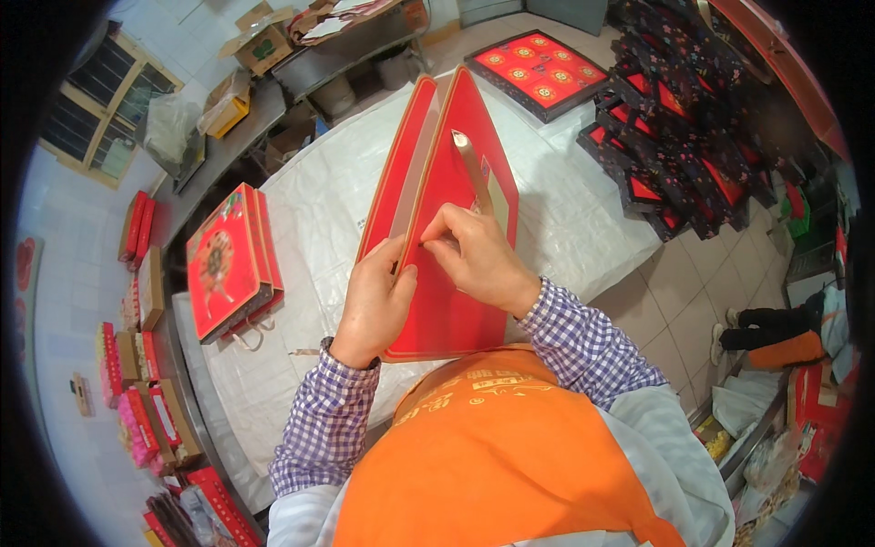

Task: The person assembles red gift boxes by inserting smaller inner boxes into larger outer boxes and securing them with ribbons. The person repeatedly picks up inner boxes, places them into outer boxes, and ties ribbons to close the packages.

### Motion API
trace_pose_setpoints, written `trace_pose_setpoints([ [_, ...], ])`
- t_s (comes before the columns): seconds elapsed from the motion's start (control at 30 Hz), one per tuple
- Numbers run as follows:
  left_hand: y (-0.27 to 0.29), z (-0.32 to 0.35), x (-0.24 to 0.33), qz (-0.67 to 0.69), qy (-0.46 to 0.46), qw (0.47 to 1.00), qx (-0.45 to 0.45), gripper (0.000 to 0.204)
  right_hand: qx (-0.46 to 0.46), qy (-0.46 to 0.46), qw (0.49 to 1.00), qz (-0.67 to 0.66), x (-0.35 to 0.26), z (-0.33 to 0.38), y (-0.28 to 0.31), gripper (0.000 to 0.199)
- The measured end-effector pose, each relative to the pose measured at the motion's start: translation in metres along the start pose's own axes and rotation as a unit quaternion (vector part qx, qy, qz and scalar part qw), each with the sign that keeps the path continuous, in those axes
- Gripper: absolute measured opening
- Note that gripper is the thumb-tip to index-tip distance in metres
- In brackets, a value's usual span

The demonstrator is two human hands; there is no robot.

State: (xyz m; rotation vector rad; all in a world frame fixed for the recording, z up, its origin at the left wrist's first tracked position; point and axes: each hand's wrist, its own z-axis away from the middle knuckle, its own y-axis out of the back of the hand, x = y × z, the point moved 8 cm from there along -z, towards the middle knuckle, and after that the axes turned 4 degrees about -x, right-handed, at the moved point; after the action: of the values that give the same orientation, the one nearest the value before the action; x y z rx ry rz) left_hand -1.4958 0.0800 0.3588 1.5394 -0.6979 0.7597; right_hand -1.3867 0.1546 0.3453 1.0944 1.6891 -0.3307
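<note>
**Red case held upright**

The near panel is gripped at its edge by the left hand, apparently for steadiness. Just right of those fingers, the right hand is pinched narrow at the panel; what is held cannot be told. Beyond its fingertips, a pale gold strap is seen.
</note>
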Motion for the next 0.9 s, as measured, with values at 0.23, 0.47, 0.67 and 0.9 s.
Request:
trace_pose_setpoints([
  [0.23, -0.002, 0.0, -0.001, -0.003, -0.005, 1.0, 0.003, 0.032, 0.011, 0.022, 0.999, 0.02, 0.001, 0.0, -0.001, 0.01],
  [0.47, -0.006, 0.002, -0.016, 0.143, 0.077, 0.987, -0.007, 0.026, 0.042, 0.027, 0.999, 0.017, 0.005, 0.004, -0.009, 0.016],
  [0.67, -0.012, 0.003, -0.028, 0.405, 0.164, 0.899, -0.022, 0.036, -0.016, -0.192, 0.969, -0.153, 0.034, 0.007, -0.015, 0.016],
  [0.9, -0.024, -0.003, -0.048, 0.498, 0.229, 0.836, -0.024, 0.026, 0.03, -0.137, 0.986, -0.084, 0.03, 0.002, -0.005, 0.019],
])
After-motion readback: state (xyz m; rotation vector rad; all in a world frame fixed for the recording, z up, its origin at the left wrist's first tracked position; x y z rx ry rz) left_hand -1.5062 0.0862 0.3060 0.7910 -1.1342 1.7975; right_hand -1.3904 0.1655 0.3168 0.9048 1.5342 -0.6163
